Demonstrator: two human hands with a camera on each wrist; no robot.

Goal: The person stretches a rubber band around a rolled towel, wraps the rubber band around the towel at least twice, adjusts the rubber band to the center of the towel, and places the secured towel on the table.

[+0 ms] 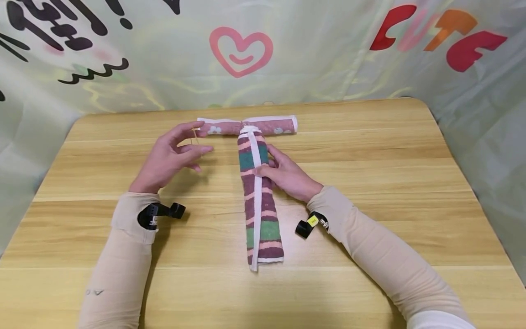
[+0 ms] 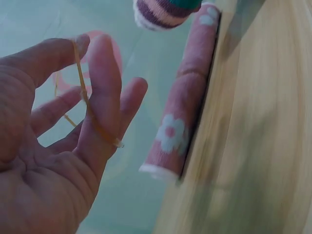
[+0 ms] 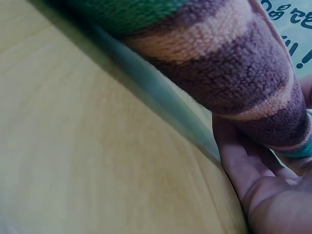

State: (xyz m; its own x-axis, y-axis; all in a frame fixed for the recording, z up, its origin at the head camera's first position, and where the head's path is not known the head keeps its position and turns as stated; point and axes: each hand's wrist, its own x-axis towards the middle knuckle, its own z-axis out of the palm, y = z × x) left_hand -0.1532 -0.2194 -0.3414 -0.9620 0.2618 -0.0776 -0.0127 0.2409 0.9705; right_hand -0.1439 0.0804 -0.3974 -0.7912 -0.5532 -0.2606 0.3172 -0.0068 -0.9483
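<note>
My left hand (image 1: 166,155) hovers over the left side of the table with its thumb and fingers spread apart. A thin tan rubber band (image 2: 80,70) is looped over those fingers and stretched between them. My right hand (image 1: 289,176) grips a rolled towel (image 1: 269,198) with purple, peach and green stripes, thumb on top and fingers at its right side and underneath. A white edge strip runs along this roll, which points toward me. Behind its far end lies a rolled pink towel (image 1: 223,127) with pale flowers, laid crosswise, with a narrow band around its middle.
The wooden table (image 1: 370,151) reaches back to a pale cloth backdrop (image 1: 312,55) with a pink heart and lettering. Each wrist bears a small black camera mount, the left one (image 1: 177,210) and the right one (image 1: 304,229) both close over the tabletop.
</note>
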